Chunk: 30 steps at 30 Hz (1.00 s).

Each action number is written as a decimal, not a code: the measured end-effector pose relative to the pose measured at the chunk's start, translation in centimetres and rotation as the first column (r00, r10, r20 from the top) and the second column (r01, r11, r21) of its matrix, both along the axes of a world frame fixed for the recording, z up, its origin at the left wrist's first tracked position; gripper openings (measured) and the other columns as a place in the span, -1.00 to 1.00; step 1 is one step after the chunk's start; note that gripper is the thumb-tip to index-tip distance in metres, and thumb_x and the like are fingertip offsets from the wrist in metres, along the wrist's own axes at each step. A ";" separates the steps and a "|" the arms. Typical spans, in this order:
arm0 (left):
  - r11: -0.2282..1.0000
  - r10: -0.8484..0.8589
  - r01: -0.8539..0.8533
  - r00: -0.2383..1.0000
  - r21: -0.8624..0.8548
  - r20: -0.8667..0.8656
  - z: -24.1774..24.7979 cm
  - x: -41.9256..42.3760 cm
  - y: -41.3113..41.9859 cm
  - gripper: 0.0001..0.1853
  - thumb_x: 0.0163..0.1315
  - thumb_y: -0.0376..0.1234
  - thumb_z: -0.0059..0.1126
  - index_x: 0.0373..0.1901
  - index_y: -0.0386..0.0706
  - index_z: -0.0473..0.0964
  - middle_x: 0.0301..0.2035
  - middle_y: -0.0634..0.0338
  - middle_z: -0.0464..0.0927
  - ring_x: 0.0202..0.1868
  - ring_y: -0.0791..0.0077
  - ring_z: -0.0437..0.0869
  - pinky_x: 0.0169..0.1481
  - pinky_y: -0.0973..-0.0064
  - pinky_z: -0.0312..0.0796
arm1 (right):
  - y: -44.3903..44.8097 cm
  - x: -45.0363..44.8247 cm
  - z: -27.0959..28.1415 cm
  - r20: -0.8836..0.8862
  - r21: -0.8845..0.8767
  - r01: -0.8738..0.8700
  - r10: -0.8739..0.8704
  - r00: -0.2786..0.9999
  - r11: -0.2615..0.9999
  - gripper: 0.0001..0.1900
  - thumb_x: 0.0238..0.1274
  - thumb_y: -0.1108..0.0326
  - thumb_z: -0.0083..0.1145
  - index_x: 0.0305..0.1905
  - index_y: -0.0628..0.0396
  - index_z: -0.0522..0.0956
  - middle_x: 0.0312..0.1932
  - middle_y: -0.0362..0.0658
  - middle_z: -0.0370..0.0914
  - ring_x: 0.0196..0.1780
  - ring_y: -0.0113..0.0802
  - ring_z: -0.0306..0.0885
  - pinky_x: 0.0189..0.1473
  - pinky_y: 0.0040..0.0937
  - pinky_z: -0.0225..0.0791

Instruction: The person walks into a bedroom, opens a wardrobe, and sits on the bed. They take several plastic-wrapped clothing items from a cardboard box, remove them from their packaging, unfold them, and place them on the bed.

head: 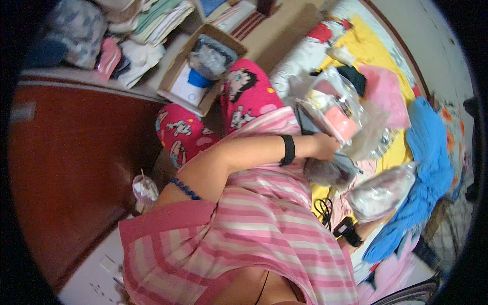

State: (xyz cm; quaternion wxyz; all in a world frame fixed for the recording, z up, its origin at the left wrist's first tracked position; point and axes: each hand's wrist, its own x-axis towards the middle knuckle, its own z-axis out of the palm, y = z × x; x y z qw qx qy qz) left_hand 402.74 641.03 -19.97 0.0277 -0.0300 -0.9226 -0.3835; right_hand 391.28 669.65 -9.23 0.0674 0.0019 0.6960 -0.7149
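Note:
My left hand reaches across my body, its fingers closed at the lower corner of a clear plastic bag. Inside that bag show a salmon-pink item and other small things. Just below the hand lies a dark item in a greyish plastic bag. Of my right hand only a strip past the black wristband shows. A clear plastic-wrapped bundle covers its fingers, so its grip is hidden.
Yellow cloth, a pink mesh-like cloth and a blue garment lie around the bags. A black cable coils beside me. Beyond my knees stands an open cardboard box. Folded clothes fill a shelf above a red-brown cabinet door.

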 end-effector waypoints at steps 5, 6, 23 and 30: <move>0.862 0.459 -0.339 0.838 0.377 -0.295 -0.7 5.6 -9.3 -0.80 0.19 -0.29 0.21 -0.31 -0.25 0.54 -0.34 0.02 0.58 -0.22 0.19 0.63 -0.11 0.27 0.48 | -11.1 3.2 -2.6 0.220 -0.083 -0.318 0.328 0.919 0.945 -0.27 0.38 -0.22 -0.17 0.33 0.24 0.28 0.20 0.04 0.40 0.20 -0.10 0.44 0.22 -0.11 0.33; 0.638 0.679 -0.422 0.703 0.644 -0.212 -1.6 8.5 -12.1 -0.89 0.22 -0.37 0.14 -0.33 -0.24 0.52 -0.41 0.08 0.56 -0.31 0.32 0.61 -0.18 0.38 0.47 | -13.3 4.0 -2.3 0.246 -0.147 -0.417 0.441 0.863 0.897 -0.27 0.38 -0.22 -0.18 0.31 0.26 0.30 0.17 0.06 0.43 0.18 -0.11 0.47 0.22 -0.12 0.33; -0.466 0.654 -0.836 -0.104 0.291 0.749 -36.4 20.5 -41.4 0.08 -0.01 0.16 0.37 0.42 -0.23 0.08 0.38 0.11 0.17 0.36 0.16 0.20 0.31 0.20 0.18 | -36.0 12.1 -12.1 0.420 0.128 -0.675 0.577 0.700 0.726 -0.80 0.44 0.35 -0.02 -0.36 0.01 0.28 -0.44 -0.44 0.19 -0.36 -0.70 0.07 -0.34 -0.66 0.04; -0.648 0.645 -0.693 -0.277 0.317 0.712 -46.2 19.5 -43.9 0.15 -0.14 -0.10 0.56 0.39 -0.31 -0.02 0.34 -0.03 0.17 0.32 0.08 0.26 0.39 0.22 0.16 | -37.1 12.6 -11.7 0.452 0.240 -0.607 0.466 0.760 0.757 -0.75 0.42 0.18 0.02 -0.35 -0.04 0.25 -0.46 -0.45 0.17 -0.37 -0.69 0.08 -0.35 -0.63 0.03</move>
